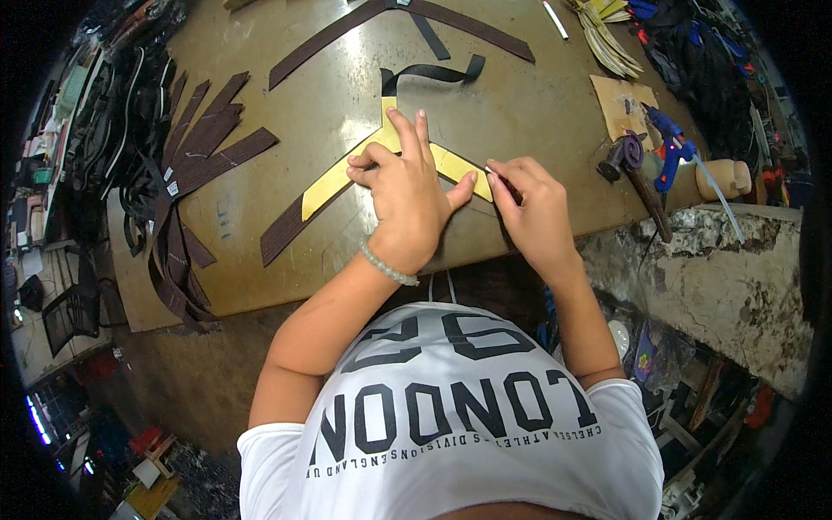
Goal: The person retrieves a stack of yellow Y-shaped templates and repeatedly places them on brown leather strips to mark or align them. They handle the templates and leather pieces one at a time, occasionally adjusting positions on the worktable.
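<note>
A yellow Y-shaped template (334, 188) lies on joined dark brown strap pieces (284, 236) on the table. From its stem a black webbing strap (433, 73) curls away to the right. My left hand (405, 195), fingers spread, presses the template down across its middle and right arm. By the end of that right arm, my right hand (530, 201) is closed in a pinch on a small, thin stick (488, 170) with a pale tip. Most of the stick is hidden by the fingers, so its exact kind cannot be made out.
Another brown strap piece (334, 39) lies at the table's far side. Brown straps (204, 156) are heaped on the left. At right are a blue glue gun (672, 147), a hammer (646, 186), a tape roll (728, 178) and cardboard (622, 102). A white stick (555, 21) lies farther back.
</note>
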`<state>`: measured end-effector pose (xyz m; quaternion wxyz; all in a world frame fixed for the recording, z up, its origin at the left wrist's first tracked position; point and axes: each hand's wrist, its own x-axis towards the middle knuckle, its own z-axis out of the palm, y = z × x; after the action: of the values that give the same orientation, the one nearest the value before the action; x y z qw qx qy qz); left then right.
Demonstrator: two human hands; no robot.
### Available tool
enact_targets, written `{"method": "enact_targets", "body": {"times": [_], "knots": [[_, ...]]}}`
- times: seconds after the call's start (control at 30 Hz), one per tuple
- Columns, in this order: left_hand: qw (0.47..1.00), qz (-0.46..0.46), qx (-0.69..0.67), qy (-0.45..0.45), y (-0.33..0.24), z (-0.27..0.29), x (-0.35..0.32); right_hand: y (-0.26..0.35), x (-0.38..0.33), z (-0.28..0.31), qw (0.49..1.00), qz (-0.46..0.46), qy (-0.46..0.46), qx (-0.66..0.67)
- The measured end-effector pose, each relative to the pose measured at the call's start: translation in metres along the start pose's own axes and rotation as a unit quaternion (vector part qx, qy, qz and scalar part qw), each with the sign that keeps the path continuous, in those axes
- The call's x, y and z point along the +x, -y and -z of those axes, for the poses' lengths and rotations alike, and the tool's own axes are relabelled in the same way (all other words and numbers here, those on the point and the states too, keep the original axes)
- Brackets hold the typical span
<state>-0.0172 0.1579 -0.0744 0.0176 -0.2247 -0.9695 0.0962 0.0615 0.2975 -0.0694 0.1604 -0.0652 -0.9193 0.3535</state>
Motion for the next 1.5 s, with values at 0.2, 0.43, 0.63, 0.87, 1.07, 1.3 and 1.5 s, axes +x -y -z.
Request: {"method": "enact_targets", "body": {"times": [0.2,0.43,0.63,0.87,1.07,1.3,1.5], "knots": [[1.000,0.009,0.001,-0.009,-0.002,0.004,-0.001,0.002,0.000,-0.001,0.999,-0.008,0.014,-0.031],[0.999,-0.002,0.013,-0.033,0.000,0.003,0.000,0.033,-0.018,0.020,0.996,0.011,0.009,-0.084],[1.000,-0.001,0.001,-0.022,0.002,0.005,0.002,0.015,0.047,0.005,0.997,0.056,-0.006,0.055],[1.000,0.003,0.017,0.016,0.005,0.010,0.007,0.005,0.139,-0.064,0.954,0.274,0.107,0.052],[1.000,-0.001,0.017,0.001,0.005,0.008,0.009,-0.003,0.150,-0.067,0.930,0.339,0.137,-0.037],[1.000,-0.013,-0.002,-0.022,0.008,0.008,0.008,0.001,0.144,-0.053,0.955,0.283,0.069,0.057],[0.998,-0.004,-0.020,-0.066,0.006,-0.004,-0.004,0.017,0.133,-0.066,0.966,0.211,0.127,0.077]]}}
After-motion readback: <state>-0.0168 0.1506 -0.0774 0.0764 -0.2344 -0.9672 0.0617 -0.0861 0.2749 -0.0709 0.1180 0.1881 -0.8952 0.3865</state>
